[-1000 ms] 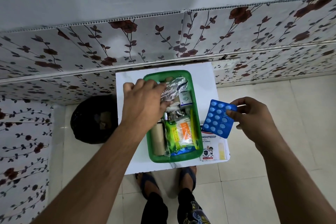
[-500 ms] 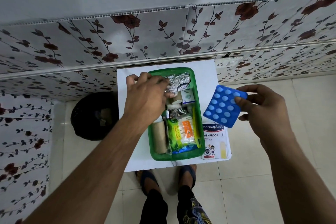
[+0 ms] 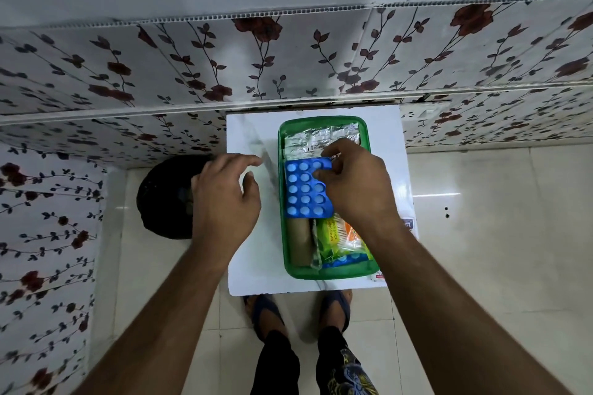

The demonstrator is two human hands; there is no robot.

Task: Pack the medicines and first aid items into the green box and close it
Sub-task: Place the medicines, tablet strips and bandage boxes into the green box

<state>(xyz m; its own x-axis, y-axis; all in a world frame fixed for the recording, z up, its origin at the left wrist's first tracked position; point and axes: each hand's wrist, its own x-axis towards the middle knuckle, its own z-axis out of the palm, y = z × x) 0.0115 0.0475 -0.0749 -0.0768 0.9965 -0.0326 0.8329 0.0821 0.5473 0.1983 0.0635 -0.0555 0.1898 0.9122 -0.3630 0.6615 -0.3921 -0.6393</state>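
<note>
The green box (image 3: 281,202) stands open on a small white table (image 3: 250,253). Inside lie a silver foil strip (image 3: 321,141) at the far end, a brown bandage roll (image 3: 300,244), a green swab packet (image 3: 333,239) and other items. My right hand (image 3: 356,183) is over the box, pinching a blue blister pack (image 3: 306,191) that lies across the contents in the middle. My left hand (image 3: 224,199) hovers over the table just left of the box, fingers apart and holding nothing. A white plaster box (image 3: 408,224) peeks out from under my right forearm, right of the green box.
A black bin (image 3: 167,199) stands on the floor left of the table. Flower-patterned wall panels close in behind and to the left. Pale floor tiles spread to the right. My feet in blue sandals (image 3: 263,311) are at the table's near edge.
My right hand has carried the blue blister pack leftwards from beside the box to on top of its contents. My left hand has left the foil strip and moved out to the left.
</note>
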